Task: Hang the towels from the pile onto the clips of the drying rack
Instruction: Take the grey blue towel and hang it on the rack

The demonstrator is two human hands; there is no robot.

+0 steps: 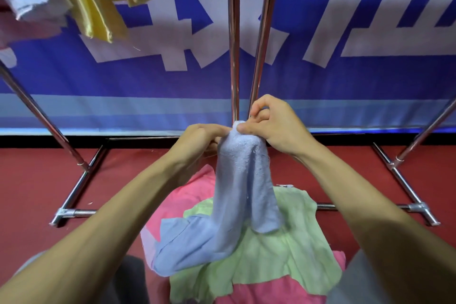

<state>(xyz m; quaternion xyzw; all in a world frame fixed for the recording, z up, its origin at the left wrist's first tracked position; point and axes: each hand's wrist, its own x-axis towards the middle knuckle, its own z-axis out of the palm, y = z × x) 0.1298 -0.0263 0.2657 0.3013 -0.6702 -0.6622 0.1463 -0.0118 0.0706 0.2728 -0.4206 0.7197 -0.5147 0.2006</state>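
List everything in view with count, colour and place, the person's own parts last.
Light blue terry towel: one, light blue, centre, raised, lower end on the green towel.
Pale green towel: one, green, lower centre, on the pink ones.
Pink towels: count unclear, pink, lower centre, lowest.
Hung cloths: three seen, yellow, tan, pale blue, upper left.
Chrome rack tubes: several, silver, centre and both sides.
Blue banner with white lettering: one, behind the tubes.
Red floor: one, under everything.
Left hand: one, pinches the blue towel's top.
Right hand: one, pinches the same top.
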